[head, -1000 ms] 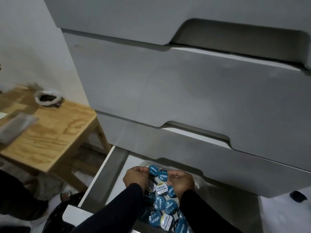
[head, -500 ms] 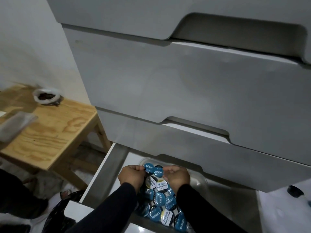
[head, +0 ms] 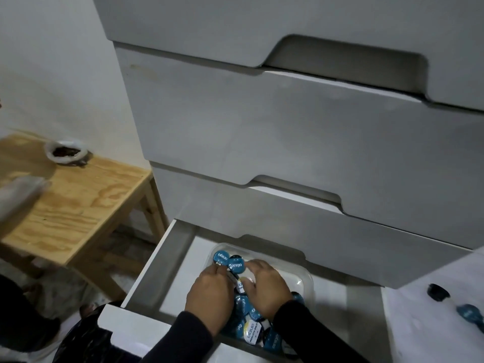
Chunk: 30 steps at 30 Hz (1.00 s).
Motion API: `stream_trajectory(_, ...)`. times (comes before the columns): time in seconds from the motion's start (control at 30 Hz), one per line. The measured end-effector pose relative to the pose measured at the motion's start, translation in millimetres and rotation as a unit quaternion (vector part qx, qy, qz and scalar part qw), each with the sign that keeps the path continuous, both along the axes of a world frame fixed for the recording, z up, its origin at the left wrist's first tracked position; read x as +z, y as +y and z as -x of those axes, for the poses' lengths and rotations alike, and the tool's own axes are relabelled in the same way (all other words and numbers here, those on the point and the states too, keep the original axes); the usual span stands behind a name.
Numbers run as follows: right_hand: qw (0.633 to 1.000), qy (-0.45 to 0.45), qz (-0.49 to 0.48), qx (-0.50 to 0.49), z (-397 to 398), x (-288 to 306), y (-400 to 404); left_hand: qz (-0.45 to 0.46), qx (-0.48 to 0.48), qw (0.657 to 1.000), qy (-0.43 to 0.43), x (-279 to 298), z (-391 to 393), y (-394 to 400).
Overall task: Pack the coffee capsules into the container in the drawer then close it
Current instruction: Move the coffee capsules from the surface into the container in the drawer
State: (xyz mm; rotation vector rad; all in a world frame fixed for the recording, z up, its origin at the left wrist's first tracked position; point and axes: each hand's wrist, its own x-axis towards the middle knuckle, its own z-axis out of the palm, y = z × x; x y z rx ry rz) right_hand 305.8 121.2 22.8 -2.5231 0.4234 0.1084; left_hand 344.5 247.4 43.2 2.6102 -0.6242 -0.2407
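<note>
Packing step | left hand [head: 209, 297] and right hand [head: 267, 286] grasping coffee capsules [head: 235, 265] over container [head: 301, 281] in open drawer [head: 167, 247] | next, likely: settle them in, then shut it

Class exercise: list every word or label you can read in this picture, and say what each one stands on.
"excelso": on the foil lids of the blue capsules in the clear container.
"EXCELSO": on the white-lidded capsule near the drawer front.
Smaller print under it: too blurred to read.
Loose capsules at right: unreadable.
</note>
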Motion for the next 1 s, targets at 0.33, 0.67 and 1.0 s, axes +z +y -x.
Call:
stream_trajectory(0.33, 0.98, -0.091, 0.177, -0.026, 69, 25, -10, -0.046, -0.066, 0.996, -0.049, 22, 45, -22)
stream_trajectory(0.67, 0.957, -0.207, 0.182, -0.091, 158, 34, -86, 0.038, -0.124, 0.982, -0.137, 18, 108, -98)
stream_trajectory(1.0, 0.945, -0.203, 0.184, -0.176, 283, 40, -206, 0.058, -0.239, 0.969, 0.003, 15, 232, -242)
